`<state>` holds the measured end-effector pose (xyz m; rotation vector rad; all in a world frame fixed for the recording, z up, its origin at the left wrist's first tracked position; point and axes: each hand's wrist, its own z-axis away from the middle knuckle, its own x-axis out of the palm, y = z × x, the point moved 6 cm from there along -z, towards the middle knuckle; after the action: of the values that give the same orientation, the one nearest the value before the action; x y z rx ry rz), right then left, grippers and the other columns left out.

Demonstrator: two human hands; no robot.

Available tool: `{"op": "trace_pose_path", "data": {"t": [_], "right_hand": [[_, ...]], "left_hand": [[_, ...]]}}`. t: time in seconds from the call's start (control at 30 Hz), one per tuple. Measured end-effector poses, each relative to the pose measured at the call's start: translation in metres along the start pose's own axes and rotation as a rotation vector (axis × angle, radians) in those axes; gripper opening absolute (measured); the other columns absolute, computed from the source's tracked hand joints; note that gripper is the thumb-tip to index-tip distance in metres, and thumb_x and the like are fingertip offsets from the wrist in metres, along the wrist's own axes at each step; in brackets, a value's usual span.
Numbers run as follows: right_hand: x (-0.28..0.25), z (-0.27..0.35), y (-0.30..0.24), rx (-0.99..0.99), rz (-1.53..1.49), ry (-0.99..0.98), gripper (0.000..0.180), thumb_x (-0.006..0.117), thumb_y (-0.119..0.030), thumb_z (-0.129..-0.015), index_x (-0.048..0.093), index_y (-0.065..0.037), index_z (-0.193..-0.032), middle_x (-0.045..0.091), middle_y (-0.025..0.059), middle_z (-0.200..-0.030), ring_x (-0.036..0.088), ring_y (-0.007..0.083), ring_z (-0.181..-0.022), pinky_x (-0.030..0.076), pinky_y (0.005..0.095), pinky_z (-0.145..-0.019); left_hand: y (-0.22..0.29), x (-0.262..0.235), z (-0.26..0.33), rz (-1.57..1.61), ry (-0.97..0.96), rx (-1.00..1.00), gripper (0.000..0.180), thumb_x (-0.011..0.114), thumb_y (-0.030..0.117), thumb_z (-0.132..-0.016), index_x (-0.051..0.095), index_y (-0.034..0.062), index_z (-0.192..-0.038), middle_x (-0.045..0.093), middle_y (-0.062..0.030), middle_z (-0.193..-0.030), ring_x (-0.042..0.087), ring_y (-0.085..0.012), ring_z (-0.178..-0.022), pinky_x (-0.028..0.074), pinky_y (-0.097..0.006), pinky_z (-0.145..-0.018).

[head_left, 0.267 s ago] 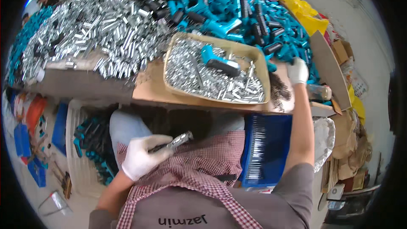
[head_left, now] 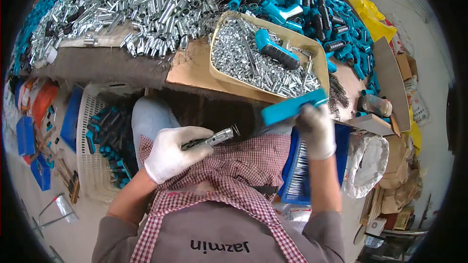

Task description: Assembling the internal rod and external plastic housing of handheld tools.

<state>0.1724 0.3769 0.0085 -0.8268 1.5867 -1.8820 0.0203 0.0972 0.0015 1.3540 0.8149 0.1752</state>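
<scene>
My white-gloved left hand (head_left: 178, 152) is closed around a silver metal mechanism (head_left: 220, 137) above my lap, and a thin coil spring (head_left: 236, 130) sticks out at its tip. To the right, my gloved right hand (head_left: 318, 134), smeared by motion, grips a teal plastic housing (head_left: 288, 109) that points leftward in front of the bench edge. Beyond it stands a cream tray (head_left: 243, 84) of small silver parts, with a teal-and-black handle (head_left: 277, 49) lying on top.
Silver tubes (head_left: 165, 14) and teal housings (head_left: 348, 44) are heaped on the bench. Loose springs (head_left: 337, 95) and a clear jar (head_left: 378, 104) lie right of the tray. Below are a white basket (head_left: 90, 131) of black-and-teal pieces and a blue bin (head_left: 342, 141) holding metal rods.
My right hand has come back from the teal heap toward my lap, now with a teal housing in it. My left hand has shifted slightly right and up, keeping the metal mechanism.
</scene>
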Motion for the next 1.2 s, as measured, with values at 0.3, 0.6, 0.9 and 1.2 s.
{"op": "trace_pose_path", "data": {"t": [0.3,0.6,0.9,1.2], "right_hand": [[0.086,0.054,0.05,0.196,-0.079,-0.307,0.047,0.065,-0.031,-0.092,0.061,0.008,-0.116,0.068,0.0178,-0.105,0.068,0.0272,-0.095,0.058,0.0422,-0.086],[0.118,0.055,0.001,-0.06,0.876,-0.727,0.038,0.084,-0.017,-0.071,0.071,-0.003,-0.103,0.072,0.0112,-0.088,0.071,0.0212,-0.077,0.056,0.0329,-0.072],[0.115,0.054,0.033,0.338,0.675,-0.881,0.037,0.076,-0.025,-0.083,0.071,0.0,-0.11,0.07,0.0083,-0.077,0.066,0.0175,-0.066,0.054,0.0312,-0.067],[0.11,0.062,0.051,0.503,0.397,-0.841,0.046,0.069,-0.023,-0.09,0.062,0.003,-0.128,0.069,0.0064,-0.087,0.06,0.0105,-0.064,0.05,0.0263,-0.059]], "left_hand": [[0.002,-0.008,0.02,-0.045,0.028,0.112,0.035,0.083,0.019,-0.07,0.074,0.0013,-0.098,0.073,-0.0156,-0.088,0.073,-0.0254,-0.078,0.056,-0.034,-0.071],[0.002,-0.01,0.027,-0.229,-0.159,0.222,0.049,0.081,0.033,-0.076,0.068,0.0073,-0.115,0.073,-0.0153,-0.096,0.072,-0.0309,-0.085,0.058,-0.039,-0.076],[0.003,0.008,0.029,-0.197,-0.293,0.255,0.046,0.078,0.036,-0.078,0.068,0.0095,-0.114,0.072,-0.0152,-0.095,0.071,-0.0335,-0.084,0.057,-0.041,-0.073],[-0.003,0.019,0.022,-0.213,-0.362,0.252,0.05,0.079,0.038,-0.077,0.067,0.0099,-0.117,0.072,-0.0158,-0.097,0.07,-0.0343,-0.086,0.057,-0.041,-0.075]]}}
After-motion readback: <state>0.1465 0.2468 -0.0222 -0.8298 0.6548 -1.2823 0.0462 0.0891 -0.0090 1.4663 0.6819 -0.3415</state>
